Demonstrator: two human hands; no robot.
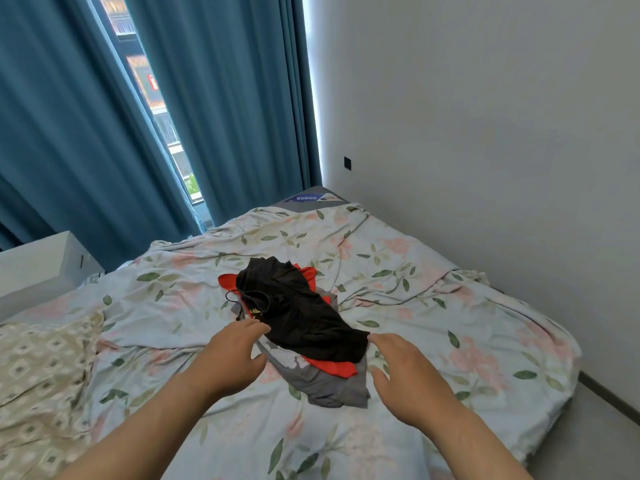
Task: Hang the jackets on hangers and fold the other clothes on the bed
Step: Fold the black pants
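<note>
A small pile of clothes lies in the middle of the bed (pixel 433 306). On top is a black garment (pixel 298 306) with yellow lettering near its neck. A red garment (pixel 329 367) shows beneath it and a grey garment (pixel 329 386) lies at the bottom. My left hand (pixel 232 355) reaches toward the near left edge of the pile with fingers relaxed, close to the black garment's collar. To the right, my right hand (pixel 405 372) hovers with spread fingers, its fingertips at the black garment's near corner. Neither hand holds anything.
The bed has a floral sheet; a beige patterned quilt (pixel 41 368) lies at its left. A white bedside cabinet (pixel 38 268) stands at the far left. Blue curtains (pixel 235 109) and a window are behind; a white wall (pixel 485 133) runs along the right, floor at lower right.
</note>
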